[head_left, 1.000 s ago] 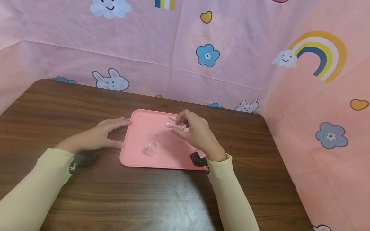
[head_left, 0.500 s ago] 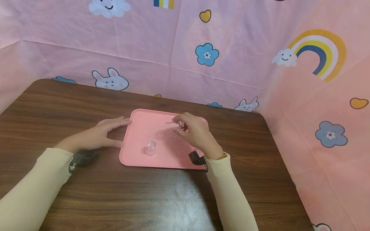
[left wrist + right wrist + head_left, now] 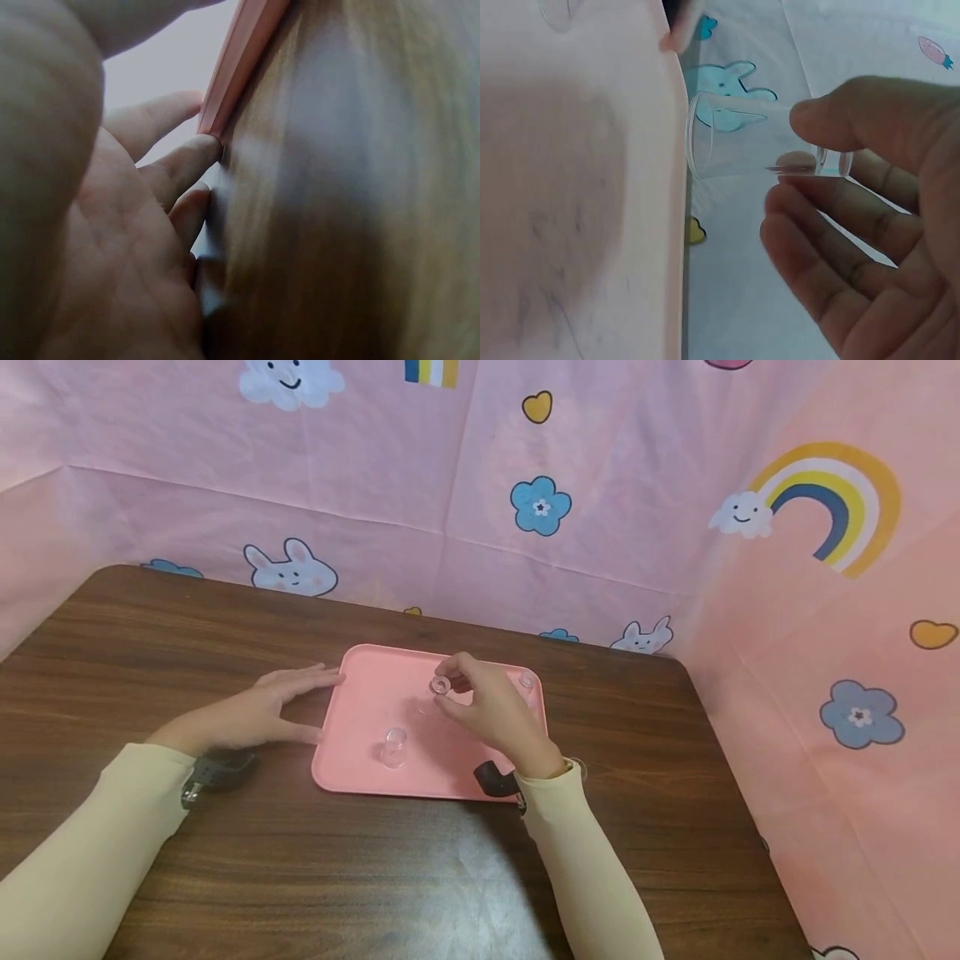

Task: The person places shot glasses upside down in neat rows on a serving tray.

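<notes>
In the head view my right hand (image 3: 487, 706) pinches a small clear shot glass (image 3: 440, 685) between thumb and fingers above a pink tray (image 3: 360, 693). Its thick base points up and its wider mouth faces down. The right wrist view shows the same shot glass (image 3: 742, 139) with its rim close to the tray; I cannot tell whether they touch. My left hand (image 3: 251, 710) lies at the tray's left edge, thumb and fingers spread. The left wrist view shows its fingertips (image 3: 202, 146) against the pink rim. A second clear glass (image 3: 393, 750) stands on the tray's front left part.
Another clear glass (image 3: 528, 680) sits in the tray's far right corner, partly behind my right hand. Beneath the tray is a dark wood-grain table (image 3: 420, 877). A pink cartoon-printed cloth (image 3: 390, 485) hangs behind and to the right of it.
My right hand has shifted slightly left with the shot glass, turning it from lying sideways to mouth down. The far right glass now shows more clearly. My left hand stays at the tray's edge.
</notes>
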### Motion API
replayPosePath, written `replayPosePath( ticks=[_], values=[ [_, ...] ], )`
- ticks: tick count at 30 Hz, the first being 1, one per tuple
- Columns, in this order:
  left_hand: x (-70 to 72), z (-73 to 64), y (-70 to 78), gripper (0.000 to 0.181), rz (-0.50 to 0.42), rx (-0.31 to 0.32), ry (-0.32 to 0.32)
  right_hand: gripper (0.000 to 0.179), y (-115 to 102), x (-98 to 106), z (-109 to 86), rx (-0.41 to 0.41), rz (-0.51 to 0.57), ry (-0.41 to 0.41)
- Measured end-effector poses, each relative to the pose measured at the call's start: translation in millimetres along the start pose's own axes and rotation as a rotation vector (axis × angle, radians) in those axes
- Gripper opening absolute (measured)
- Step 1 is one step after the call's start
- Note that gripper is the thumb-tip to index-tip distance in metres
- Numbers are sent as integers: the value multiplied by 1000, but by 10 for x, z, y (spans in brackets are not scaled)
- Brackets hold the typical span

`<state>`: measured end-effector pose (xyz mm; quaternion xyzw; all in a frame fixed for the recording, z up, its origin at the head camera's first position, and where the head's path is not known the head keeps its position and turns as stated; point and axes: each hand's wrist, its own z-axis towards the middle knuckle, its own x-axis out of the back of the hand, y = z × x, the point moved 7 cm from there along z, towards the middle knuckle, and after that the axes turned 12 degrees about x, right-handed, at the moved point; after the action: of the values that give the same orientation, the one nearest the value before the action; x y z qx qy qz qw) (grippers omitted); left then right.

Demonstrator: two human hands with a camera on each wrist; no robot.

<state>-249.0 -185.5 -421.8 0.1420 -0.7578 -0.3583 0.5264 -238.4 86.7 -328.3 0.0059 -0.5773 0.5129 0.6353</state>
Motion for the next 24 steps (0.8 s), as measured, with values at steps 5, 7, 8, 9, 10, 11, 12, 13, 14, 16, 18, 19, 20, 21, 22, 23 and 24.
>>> replayPosePath(
  ticks=[5, 7, 8, 9, 10, 11, 12, 13, 14, 16, 18, 19, 20, 21, 22, 23, 24],
  values=[
    [25, 12, -4, 87, 6, 9, 8, 15, -17, -147, 97, 4, 25, -30],
    [34, 16, -5, 87, 9, 8, 16, 14, -19, -195, 142, 9, 28, -42],
    [34, 17, -6, 87, 12, 4, 16, 14, -21, -215, 164, 15, 28, -45],
    [33, 17, -9, 87, 14, 3, 17, 14, -21, -233, 187, 21, 29, -46],
    [30, 16, -11, 87, 15, 3, 18, 14, -21, -247, 207, 25, 28, -47],
    [25, 13, -17, 87, 13, 9, 17, 14, -18, -262, 225, 28, 29, -48],
    [18, 6, -18, 87, 12, 13, 14, 14, -15, -276, 239, 30, 29, -50],
    [11, 3, -19, 87, 11, 16, 11, 14, -13, -290, 254, 34, 29, -53],
    [5, -3, -15, 87, 9, 18, 7, 15, -7, -305, 266, 36, 26, -56],
    [0, -13, -2, 87, 5, 20, 2, 15, -3, -329, 286, 40, 16, -64],
    [1, -23, 12, 87, 4, 19, 0, 15, -3, -349, 305, 46, 11, -70],
    [1, -23, 20, 87, 4, 19, 0, 15, 0, -357, 309, 47, 11, -72],
    [2, -23, 26, 87, 3, 18, 0, 15, 4, -364, 313, 48, 10, -73],
    [4, -22, 32, 87, 3, 16, 0, 15, 10, -373, 317, 48, 11, -76],
    [5, -22, 32, 87, 3, 15, 2, 14, 19, -384, 319, 45, 16, -78],
    [4, -23, 33, 87, 3, 13, 2, 14, 31, -397, 322, 41, 20, -81],
    [3, -22, 30, 87, 4, 9, 4, 14, 49, -413, 321, 33, 23, -86]
  ],
)
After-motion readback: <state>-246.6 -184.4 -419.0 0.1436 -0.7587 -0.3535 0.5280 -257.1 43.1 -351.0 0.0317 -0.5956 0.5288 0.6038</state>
